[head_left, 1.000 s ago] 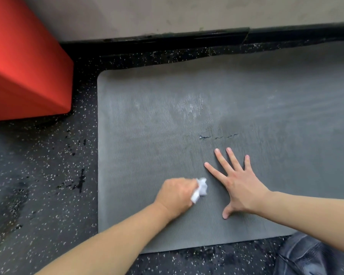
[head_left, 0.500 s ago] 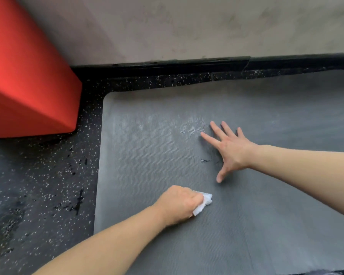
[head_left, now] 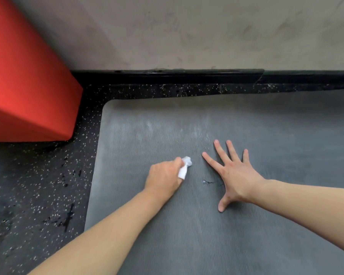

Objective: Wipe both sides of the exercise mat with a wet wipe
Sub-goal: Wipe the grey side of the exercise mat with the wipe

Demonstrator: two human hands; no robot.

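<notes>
Two hands, both ours, are at work on one exercise mat [head_left: 246, 120], which lies flat on the speckled floor [head_left: 38, 195], its far edge near the black skirting [head_left: 167, 75] and its left corner just beside a red block [head_left: 24, 86].

Item, left hand [head_left: 164, 180]: grip closed in a fist around a bunched white wet wipe [head_left: 184, 167], part of which sticks out past the knuckles and touches the mat. We judge the fist keeps the wipe wadded so that pressure can go through it.

Item, right hand [head_left: 234, 175]: grip fully open, holding nothing, fingers spread and palm flat on the mat just beside the wipe. We judge it pins the mat against sliding or rucking under the strokes.

Item, small dark mark [head_left: 208, 182]: on the mat between the two hands; whether tear or dirt we cannot tell.

Item, pale sheen [head_left: 197, 129]: beyond the fingers, possibly damp from wiping.

Containers: none in view; no wipe packet is visible.

Progress, as we judge it: upper face under way, underside not yet turned up.
</notes>
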